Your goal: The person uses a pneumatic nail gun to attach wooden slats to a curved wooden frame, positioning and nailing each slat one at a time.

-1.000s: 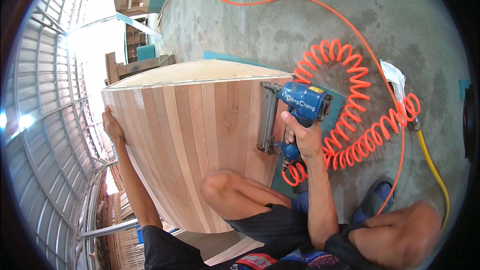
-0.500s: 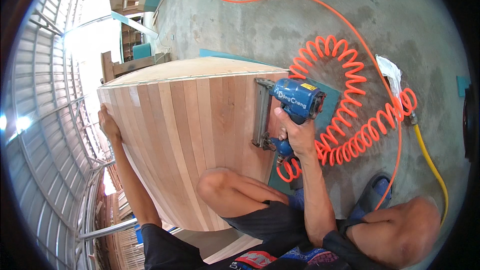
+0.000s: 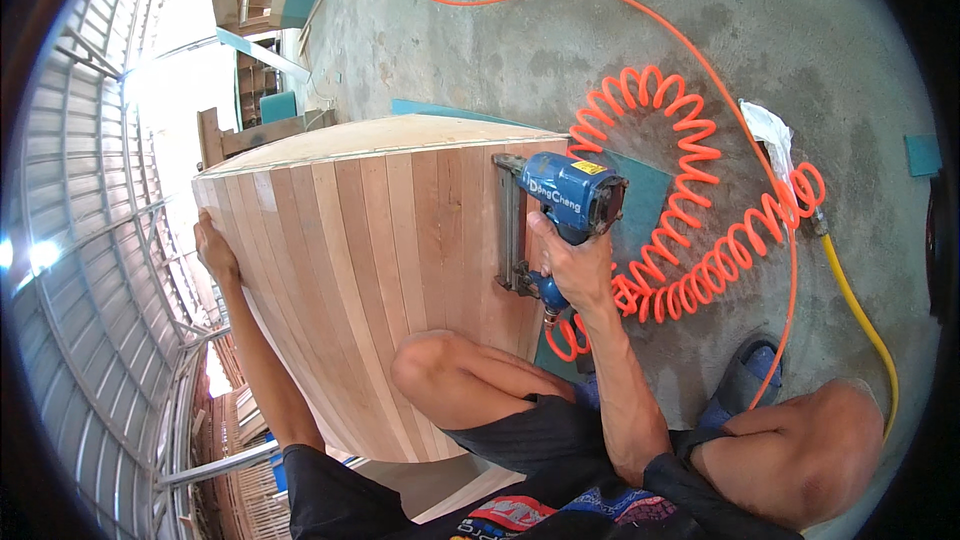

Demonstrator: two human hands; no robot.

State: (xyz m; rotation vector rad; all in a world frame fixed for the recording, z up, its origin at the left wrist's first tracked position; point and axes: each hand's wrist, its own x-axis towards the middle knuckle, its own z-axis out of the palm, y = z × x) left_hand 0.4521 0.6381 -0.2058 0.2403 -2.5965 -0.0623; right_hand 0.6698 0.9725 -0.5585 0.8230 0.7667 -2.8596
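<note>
A large curved wooden piece (image 3: 345, 230), faced with narrow slats in light and reddish brown, stands in front of me. My left hand (image 3: 216, 252) grips its left edge, the fingers partly hidden there. A blue pneumatic nail gun (image 3: 570, 185) is in my right hand (image 3: 578, 265), whose fingers wrap round the handle. The gun's grey magazine (image 3: 510, 225) lies close along the slats near the right edge, its nose by the top right corner. From the handle's base runs a coiled orange air hose (image 3: 690, 305). My knee (image 3: 435, 365) is against or very near the slatted face.
The orange coils spread over the concrete floor (image 3: 480, 50) at right, joining a yellow hose (image 3: 858, 305) near a white cloth or bag (image 3: 768, 128). A teal sheet (image 3: 635, 200) lies beneath the coils. Wooden furniture parts (image 3: 255, 130) stand at far left.
The nail gun has shifted slightly left across the slats and turned a little, with my right hand on it. My left hand keeps its place on the edge.
</note>
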